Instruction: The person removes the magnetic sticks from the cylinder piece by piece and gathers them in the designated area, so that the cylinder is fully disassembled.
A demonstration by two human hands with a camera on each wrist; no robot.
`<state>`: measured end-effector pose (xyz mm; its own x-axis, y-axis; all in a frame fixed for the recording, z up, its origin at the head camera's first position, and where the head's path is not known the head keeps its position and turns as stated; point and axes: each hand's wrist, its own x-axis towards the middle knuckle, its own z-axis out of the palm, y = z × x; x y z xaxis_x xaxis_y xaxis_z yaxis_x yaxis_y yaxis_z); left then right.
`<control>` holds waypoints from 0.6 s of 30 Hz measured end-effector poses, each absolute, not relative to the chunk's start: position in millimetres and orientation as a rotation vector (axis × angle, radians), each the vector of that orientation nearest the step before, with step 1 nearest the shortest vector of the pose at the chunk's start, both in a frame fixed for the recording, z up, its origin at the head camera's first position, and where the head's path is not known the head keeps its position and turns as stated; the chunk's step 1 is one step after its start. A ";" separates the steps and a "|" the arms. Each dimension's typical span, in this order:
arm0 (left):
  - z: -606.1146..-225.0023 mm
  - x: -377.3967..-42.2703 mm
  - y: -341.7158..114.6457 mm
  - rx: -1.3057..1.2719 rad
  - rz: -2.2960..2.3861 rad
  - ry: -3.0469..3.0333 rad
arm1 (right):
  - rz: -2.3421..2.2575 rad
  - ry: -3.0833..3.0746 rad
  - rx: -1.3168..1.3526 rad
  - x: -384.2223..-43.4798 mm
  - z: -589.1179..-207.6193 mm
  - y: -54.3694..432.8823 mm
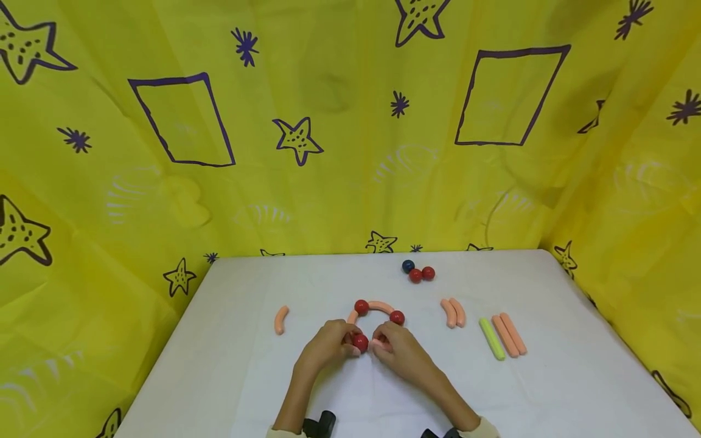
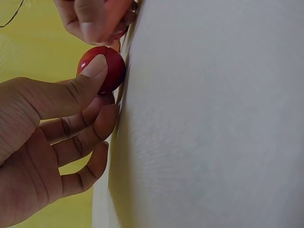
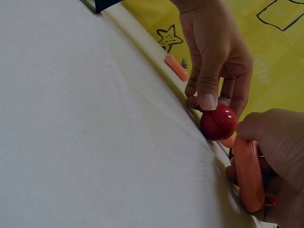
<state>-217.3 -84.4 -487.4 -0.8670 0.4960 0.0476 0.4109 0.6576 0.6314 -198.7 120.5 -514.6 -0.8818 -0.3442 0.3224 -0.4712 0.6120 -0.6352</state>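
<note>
My left hand [image 1: 331,342] pinches a glossy red ball [image 1: 360,342] between thumb and fingers, low over the white table. My right hand [image 1: 402,351] holds an orange curved stick [image 3: 248,175] close beside that ball. In front of the hands lies a partial ring on the cloth. It has a red ball [image 1: 361,306], a curved orange stick [image 1: 380,305] and another red ball [image 1: 397,317]. A further orange stick [image 1: 353,317] runs from the ring down toward the ball in my left hand, its lower end hidden by the fingers.
A single curved orange stick [image 1: 281,320] lies to the left. At the back are a dark blue ball [image 1: 408,266] and two red balls [image 1: 421,274]. To the right lie two curved sticks [image 1: 453,312], a green straight stick [image 1: 491,339] and two orange straight sticks [image 1: 509,334]. Yellow curtains surround the table.
</note>
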 end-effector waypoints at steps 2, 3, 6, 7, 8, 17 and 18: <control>-488.2 -217.2 -84.3 0.752 0.988 2.745 | 1.211 -2.678 0.624 -198.9 -511.6 122.5; -488.2 -217.2 -84.2 0.749 0.984 2.747 | 1.260 -2.681 0.590 -199.3 -510.3 123.7; -488.8 -217.0 -83.9 0.729 0.972 2.748 | 1.410 -2.674 0.458 -200.8 -506.3 127.4; -489.0 -216.8 -83.8 0.730 0.969 2.749 | 1.467 -2.661 0.405 -201.2 -504.9 128.6; -489.0 -216.7 -83.7 0.726 0.966 2.748 | 1.519 -2.646 0.350 -201.6 -503.5 129.7; -486.7 -216.2 -83.2 0.705 0.963 2.742 | 1.411 -2.586 0.205 -209.5 -491.7 145.5; -486.5 -216.3 -83.2 0.704 0.963 2.742 | 1.390 -2.576 0.200 -210.4 -490.6 148.9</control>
<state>-216.3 -83.2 -486.5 -0.8783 0.4779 0.0124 0.3807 0.6834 0.6229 -210.4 148.9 -490.6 -0.9693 -0.0208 0.2448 -0.2161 0.5468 -0.8089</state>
